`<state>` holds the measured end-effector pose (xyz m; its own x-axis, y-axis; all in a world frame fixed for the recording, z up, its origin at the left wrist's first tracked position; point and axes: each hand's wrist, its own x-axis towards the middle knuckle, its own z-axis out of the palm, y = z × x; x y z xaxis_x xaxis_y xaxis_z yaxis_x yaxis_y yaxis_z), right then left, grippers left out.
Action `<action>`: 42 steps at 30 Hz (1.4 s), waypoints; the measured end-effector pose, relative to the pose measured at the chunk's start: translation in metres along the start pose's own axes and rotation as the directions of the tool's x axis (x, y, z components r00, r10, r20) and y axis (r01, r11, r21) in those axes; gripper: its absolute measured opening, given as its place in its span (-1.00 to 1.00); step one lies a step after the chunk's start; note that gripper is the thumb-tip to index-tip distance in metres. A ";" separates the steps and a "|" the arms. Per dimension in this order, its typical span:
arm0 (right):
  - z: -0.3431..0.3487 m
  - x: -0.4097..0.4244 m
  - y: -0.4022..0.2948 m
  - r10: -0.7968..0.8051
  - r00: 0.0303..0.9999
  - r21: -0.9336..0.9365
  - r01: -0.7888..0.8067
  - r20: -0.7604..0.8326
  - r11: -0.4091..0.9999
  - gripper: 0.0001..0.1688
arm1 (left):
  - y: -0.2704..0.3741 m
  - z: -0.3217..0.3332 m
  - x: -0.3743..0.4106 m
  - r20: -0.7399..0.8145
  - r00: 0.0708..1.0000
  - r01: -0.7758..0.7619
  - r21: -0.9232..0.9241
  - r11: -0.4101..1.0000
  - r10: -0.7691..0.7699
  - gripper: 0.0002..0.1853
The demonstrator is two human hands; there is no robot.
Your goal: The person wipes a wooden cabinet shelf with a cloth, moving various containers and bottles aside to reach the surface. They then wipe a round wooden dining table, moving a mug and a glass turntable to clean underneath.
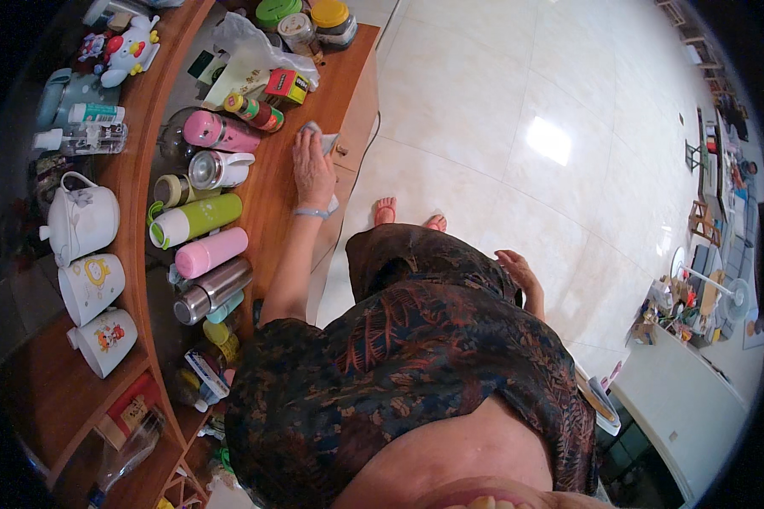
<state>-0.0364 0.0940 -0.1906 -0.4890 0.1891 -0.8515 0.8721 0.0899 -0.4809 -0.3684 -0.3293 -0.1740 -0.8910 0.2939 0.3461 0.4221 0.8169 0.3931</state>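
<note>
My left hand [314, 172] lies over a pale grey cloth [328, 141], pressing it on the front edge of a wooden cabinet top [268, 191]. Part of the cloth is hidden under the palm. A drawer knob [341, 150] is just beside the fingers. Close by on the cabinet stand a sauce jar with a yellow lid [254, 113], a pink flask [219, 132] and a white lidded mug [219, 169]. My right hand [523, 275] hangs at my side over the floor, fingers loosely bent, with no object visible in it.
A green-and-white bottle [196, 221], a pink bottle [211, 252] and a steel thermos [213, 291] line the cabinet. A red-and-yellow box [287, 86] and lidded jars [335, 25] sit farther along. White ceramic pots [83, 216] occupy a shelf. A cable [364, 167] runs down the cabinet front.
</note>
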 end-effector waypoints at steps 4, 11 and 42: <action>-0.002 -0.005 0.049 0.027 0.987 0.005 -0.027 -0.156 1.000 -0.57 | 0.005 0.022 0.036 0.037 0.994 -0.104 -0.002 0.995 0.104 -0.45; -0.021 -0.053 0.161 0.307 0.893 0.335 -0.193 -0.329 0.922 -0.58 | 0.014 0.074 0.121 0.032 0.975 -0.221 -0.003 0.975 0.221 -0.43; -0.148 -0.392 0.312 0.821 0.197 0.364 0.931 -0.535 0.014 -0.20 | 0.028 0.062 0.126 0.022 0.952 -0.306 -0.017 0.952 0.306 -0.49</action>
<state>0.4294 0.1930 0.0241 0.6278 0.6345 -0.4508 -0.4480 -0.1790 -0.8759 -0.4796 -0.2387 -0.1718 -0.7221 0.5409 0.4312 0.6774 0.6793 0.2823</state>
